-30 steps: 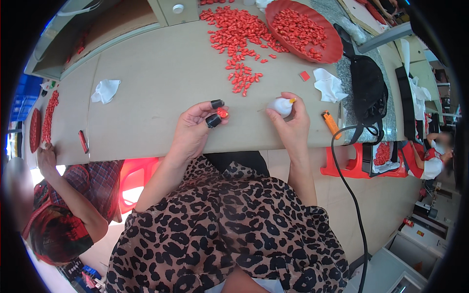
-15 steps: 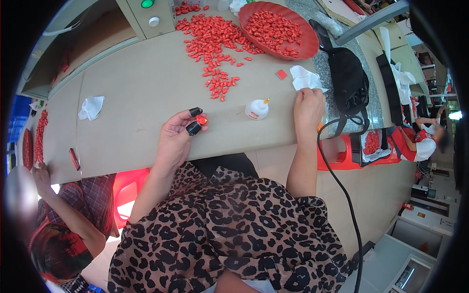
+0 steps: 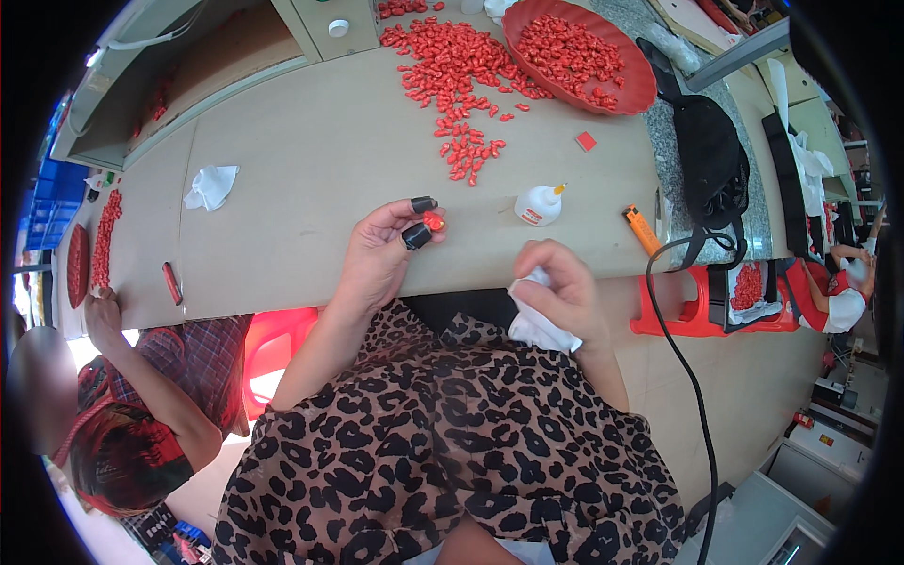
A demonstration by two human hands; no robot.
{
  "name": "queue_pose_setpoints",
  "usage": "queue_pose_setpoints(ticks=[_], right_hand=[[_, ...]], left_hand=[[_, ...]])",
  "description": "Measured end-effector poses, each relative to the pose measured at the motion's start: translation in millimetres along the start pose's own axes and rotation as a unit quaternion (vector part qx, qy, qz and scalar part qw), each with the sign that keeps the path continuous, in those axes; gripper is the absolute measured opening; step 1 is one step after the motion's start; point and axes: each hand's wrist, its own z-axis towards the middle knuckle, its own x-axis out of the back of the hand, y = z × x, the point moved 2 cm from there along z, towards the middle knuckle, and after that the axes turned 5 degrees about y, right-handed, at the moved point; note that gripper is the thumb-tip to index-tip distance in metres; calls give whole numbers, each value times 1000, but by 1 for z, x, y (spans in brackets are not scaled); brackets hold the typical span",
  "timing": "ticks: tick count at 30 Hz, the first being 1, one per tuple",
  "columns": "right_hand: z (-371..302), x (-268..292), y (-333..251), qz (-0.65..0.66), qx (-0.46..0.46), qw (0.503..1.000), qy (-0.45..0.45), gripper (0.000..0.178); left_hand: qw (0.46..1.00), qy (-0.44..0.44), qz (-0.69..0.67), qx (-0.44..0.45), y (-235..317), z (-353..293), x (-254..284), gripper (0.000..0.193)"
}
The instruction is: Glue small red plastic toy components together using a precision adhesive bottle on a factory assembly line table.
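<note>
Between the black-covered thumb and finger of my left hand (image 3: 377,250) is a small glossy red peanut-shaped piece (image 3: 434,221), held just above the near table edge. My right hand (image 3: 570,292) is closed on a crumpled white cloth (image 3: 541,325), which hangs in front of my lap. A white squeeze bottle (image 3: 539,206) with a yellowish tip stands upright on the table, beyond and between my hands. Farther off, a loose pile of similar red pieces (image 3: 457,71) spreads over the tabletop. More of them fill a red scalloped tray (image 3: 642,77) beside it.
An orange-handled tool (image 3: 641,229) and a small red square (image 3: 587,141) lie at the right. Beyond them sit a black bag (image 3: 706,151) and a black cable (image 3: 670,339). Leftward are another white cloth (image 3: 212,187), a red pen-like object (image 3: 172,282) and a co-worker's hand (image 3: 102,315).
My right hand has lifted the white cloth off the table and brought it left and nearer to me, uncovering the orange-handled tool. My left hand still holds the red piece.
</note>
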Motion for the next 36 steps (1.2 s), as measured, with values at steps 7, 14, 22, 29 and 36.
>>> queue_pose_setpoints(ticks=[7,14,22,29,36], right_hand=[[28,-37,26,182,-162,966,90,12],[33,-41,33,226,-182,950,120,11],[36,-42,37,229,-191,945,135,10],[37,-43,36,236,-194,941,142,9],[36,-43,38,231,-201,940,153,8]], left_hand=[[1000,-18,-17,-3,-4,-2,2,22],[999,-23,16,15,-2,-3,0,23],[998,-16,61,24,-1,-4,-4,22],[993,-9,119,-14,-1,-7,-7,18],[981,-14,186,-60,-3,-7,-5,18]])
